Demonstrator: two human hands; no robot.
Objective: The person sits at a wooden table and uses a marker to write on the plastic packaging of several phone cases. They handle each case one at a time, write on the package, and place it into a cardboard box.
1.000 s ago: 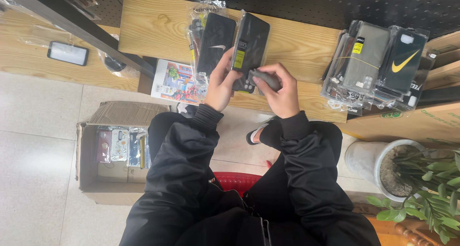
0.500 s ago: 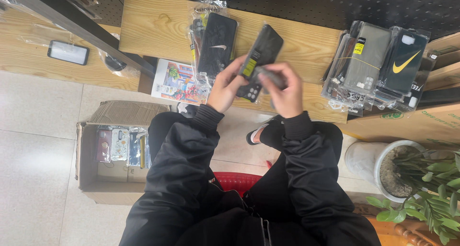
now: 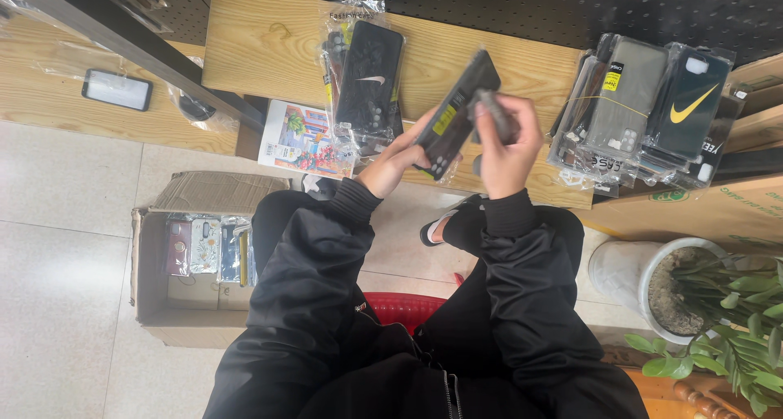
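Above the counter's (image 3: pixel 269 44) front edge, the left hand (image 3: pixel 390 162) pinches a bagged dark phone case (image 3: pixel 455 113) by its lower end, tilted. The right hand (image 3: pixel 507 146) has its grip pressed together around a small grey object (image 3: pixel 496 113) (too blurred to identify) touching the case's upper part. Another bagged black case (image 3: pixel 369 80) lies just beside, left.

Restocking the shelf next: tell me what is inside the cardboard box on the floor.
The cardboard box holds a row of patterned phone cases in clear sleeves along its far side. The person's black sleeve hides the box's right end.
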